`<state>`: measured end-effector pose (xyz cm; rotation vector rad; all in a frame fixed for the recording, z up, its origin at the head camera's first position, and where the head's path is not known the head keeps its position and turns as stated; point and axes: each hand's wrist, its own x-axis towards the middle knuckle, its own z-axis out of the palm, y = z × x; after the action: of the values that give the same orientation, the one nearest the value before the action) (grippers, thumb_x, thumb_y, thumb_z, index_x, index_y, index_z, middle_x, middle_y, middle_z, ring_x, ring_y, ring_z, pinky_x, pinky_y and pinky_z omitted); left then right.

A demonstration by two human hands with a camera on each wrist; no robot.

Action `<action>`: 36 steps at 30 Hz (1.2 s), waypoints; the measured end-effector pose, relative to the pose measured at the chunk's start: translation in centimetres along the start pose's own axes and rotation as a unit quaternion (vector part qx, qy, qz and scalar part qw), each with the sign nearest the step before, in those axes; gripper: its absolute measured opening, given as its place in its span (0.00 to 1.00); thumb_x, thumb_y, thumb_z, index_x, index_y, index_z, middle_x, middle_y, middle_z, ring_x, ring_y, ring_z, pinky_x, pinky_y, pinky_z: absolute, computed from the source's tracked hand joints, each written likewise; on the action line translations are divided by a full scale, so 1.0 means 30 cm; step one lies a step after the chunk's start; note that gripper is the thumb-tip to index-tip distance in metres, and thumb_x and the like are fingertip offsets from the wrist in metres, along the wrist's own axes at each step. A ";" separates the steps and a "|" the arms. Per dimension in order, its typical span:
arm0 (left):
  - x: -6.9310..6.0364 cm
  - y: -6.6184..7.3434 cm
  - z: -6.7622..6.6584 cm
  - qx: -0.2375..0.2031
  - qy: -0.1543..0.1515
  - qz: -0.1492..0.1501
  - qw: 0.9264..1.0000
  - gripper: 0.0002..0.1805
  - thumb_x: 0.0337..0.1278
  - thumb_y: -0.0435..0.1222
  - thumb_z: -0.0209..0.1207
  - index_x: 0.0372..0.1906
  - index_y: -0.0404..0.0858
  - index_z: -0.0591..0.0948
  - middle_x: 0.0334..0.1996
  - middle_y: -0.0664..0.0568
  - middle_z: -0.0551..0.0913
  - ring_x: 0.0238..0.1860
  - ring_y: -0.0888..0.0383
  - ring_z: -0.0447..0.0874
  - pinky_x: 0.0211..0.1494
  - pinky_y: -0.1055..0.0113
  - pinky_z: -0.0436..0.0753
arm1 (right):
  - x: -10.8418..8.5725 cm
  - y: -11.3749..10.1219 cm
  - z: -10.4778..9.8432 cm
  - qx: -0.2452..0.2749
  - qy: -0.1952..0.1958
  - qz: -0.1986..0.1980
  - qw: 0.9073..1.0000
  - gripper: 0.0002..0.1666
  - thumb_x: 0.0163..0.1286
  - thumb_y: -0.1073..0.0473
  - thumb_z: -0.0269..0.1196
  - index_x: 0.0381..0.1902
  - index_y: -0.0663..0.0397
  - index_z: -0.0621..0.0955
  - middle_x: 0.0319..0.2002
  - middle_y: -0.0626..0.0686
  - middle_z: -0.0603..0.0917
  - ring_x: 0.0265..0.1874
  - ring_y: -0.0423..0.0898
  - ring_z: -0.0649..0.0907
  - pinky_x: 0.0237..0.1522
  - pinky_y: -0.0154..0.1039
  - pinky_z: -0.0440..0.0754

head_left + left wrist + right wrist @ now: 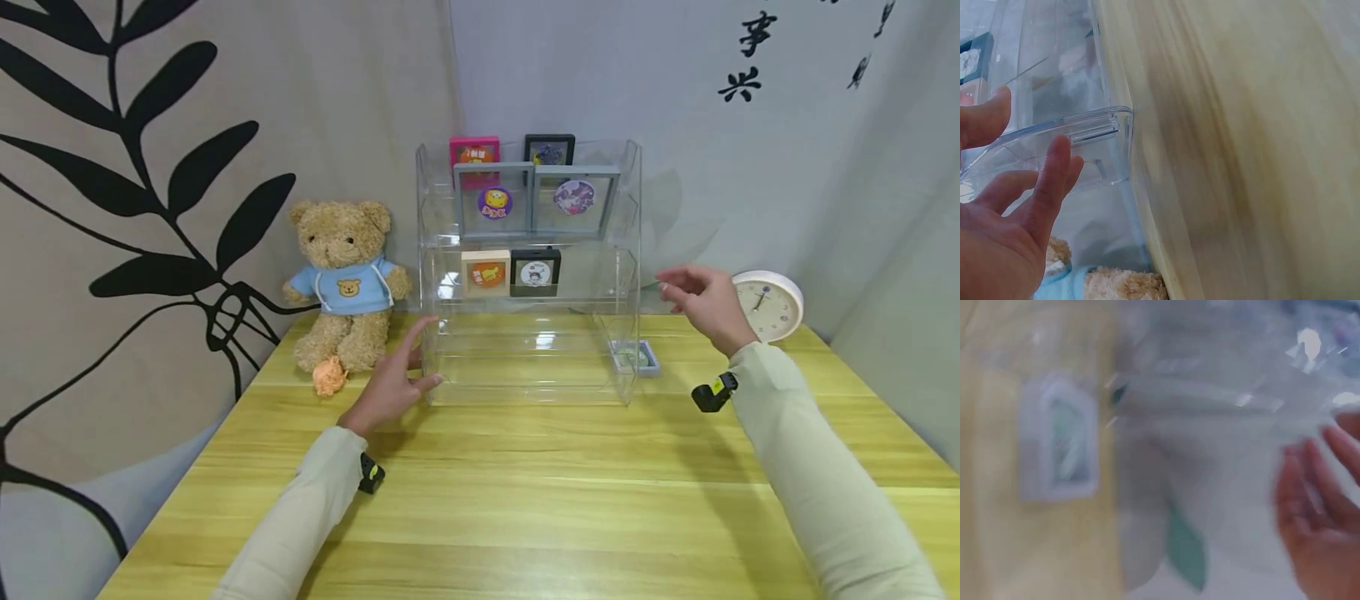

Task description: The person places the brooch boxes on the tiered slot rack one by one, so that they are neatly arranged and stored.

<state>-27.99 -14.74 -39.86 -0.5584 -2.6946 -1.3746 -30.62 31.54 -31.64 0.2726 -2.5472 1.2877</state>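
A clear acrylic tiered display rack (525, 392) stands on the table, holding several small framed badges. At its lower left side is my left hand (390, 387), fingers extended and thumb apart; in the left wrist view the fingertips lie at the rack's side panel (1094, 134), though contact is hard to tell. My right hand (705, 304) hovers to the right of the rack, fingers loosely bent, with nothing visible in it. In the right wrist view that hand (1322, 512) is blurred. Below it, a pale lilac frame (647, 358) lies on the table by the rack's right side.
A teddy bear (348, 287) in a blue hoodie sits left of the rack, with an orange fluffy ball (328, 377) at its foot. A round white clock (768, 306) stands behind my right wrist. Patterned curtains (360, 100) hang behind the wooden table (525, 500).
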 end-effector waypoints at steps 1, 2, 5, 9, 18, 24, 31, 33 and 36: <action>-0.001 0.001 -0.001 0.002 0.000 0.000 1.000 0.54 0.59 0.30 0.66 0.75 0.77 0.50 0.74 0.32 0.65 0.64 0.32 0.78 0.50 0.49 0.91 | 0.000 0.027 0.003 -0.021 -0.049 0.013 0.999 0.23 0.77 0.55 0.58 0.65 0.60 0.76 0.51 0.53 0.86 0.44 0.39 0.85 0.47 0.36 0.88; 0.000 0.001 -0.001 0.003 0.001 0.000 1.000 0.54 0.59 0.31 0.66 0.75 0.77 0.50 0.74 0.32 0.65 0.64 0.32 0.78 0.50 0.49 0.91 | -0.001 0.052 0.006 -0.040 -0.098 0.022 0.994 0.26 0.76 0.57 0.59 0.68 0.61 0.73 0.58 0.61 0.82 0.51 0.46 0.84 0.54 0.43 0.87; -0.002 0.004 -0.002 0.006 0.002 0.004 1.000 0.54 0.59 0.30 0.66 0.76 0.75 0.50 0.73 0.31 0.65 0.64 0.32 0.78 0.50 0.49 0.91 | -0.001 0.124 0.031 -0.094 -0.210 0.032 0.973 0.38 0.69 0.62 0.64 0.73 0.65 0.65 0.69 0.74 0.69 0.67 0.70 0.71 0.67 0.68 0.74; -0.004 0.008 0.002 0.007 0.004 0.017 1.000 0.53 0.58 0.29 0.67 0.78 0.69 0.51 0.74 0.31 0.64 0.64 0.32 0.78 0.50 0.48 0.90 | -0.004 0.191 0.075 -0.143 -0.272 0.047 0.951 0.51 0.58 0.66 0.71 0.74 0.70 0.60 0.73 0.76 0.60 0.72 0.78 0.57 0.71 0.75 0.62; -0.001 0.012 -0.005 0.038 0.010 0.019 0.999 0.52 0.59 0.30 0.66 0.78 0.66 0.51 0.78 0.36 0.58 0.64 0.33 0.78 0.53 0.44 0.89 | 0.014 0.227 0.120 -0.214 -0.276 0.031 0.936 0.51 0.49 0.68 0.74 0.70 0.71 0.66 0.66 0.76 0.71 0.65 0.76 0.70 0.65 0.71 0.73; 0.004 0.011 -0.012 0.037 0.012 0.027 0.999 0.51 0.58 0.28 0.65 0.78 0.63 0.53 0.78 0.35 0.58 0.64 0.32 0.77 0.55 0.43 0.88 | 0.008 0.231 0.107 -0.222 -0.259 0.014 0.940 0.51 0.44 0.65 0.78 0.66 0.76 0.70 0.59 0.76 0.78 0.49 0.63 0.80 0.57 0.60 0.81; 0.010 0.010 -0.010 0.037 0.011 0.031 0.999 0.51 0.58 0.27 0.66 0.78 0.61 0.54 0.79 0.38 0.58 0.64 0.33 0.78 0.57 0.43 0.87 | -0.039 0.240 0.069 -0.170 -0.229 0.011 0.958 0.53 0.41 0.63 0.79 0.66 0.72 0.71 0.53 0.73 0.80 0.43 0.56 0.81 0.43 0.42 0.81; 0.010 0.010 -0.010 0.037 0.010 0.032 0.999 0.51 0.58 0.27 0.66 0.78 0.63 0.53 0.79 0.38 0.57 0.64 0.32 0.77 0.57 0.43 0.87 | -0.057 0.235 0.054 -0.112 -0.231 0.040 0.966 0.53 0.45 0.67 0.77 0.69 0.69 0.67 0.56 0.75 0.74 0.43 0.56 0.81 0.42 0.42 0.85; 0.009 0.008 -0.011 0.039 0.011 0.032 0.999 0.52 0.58 0.28 0.65 0.78 0.66 0.52 0.78 0.36 0.58 0.65 0.32 0.77 0.57 0.42 0.86 | -0.078 0.221 0.031 -0.018 -0.227 0.083 0.970 0.54 0.51 0.71 0.73 0.74 0.64 0.61 0.59 0.76 0.67 0.40 0.54 0.84 0.39 0.44 0.91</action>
<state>-28.19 -14.80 -39.41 -0.6112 -2.6750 -1.2457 -30.46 34.76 -37.94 0.3917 -3.0302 1.3659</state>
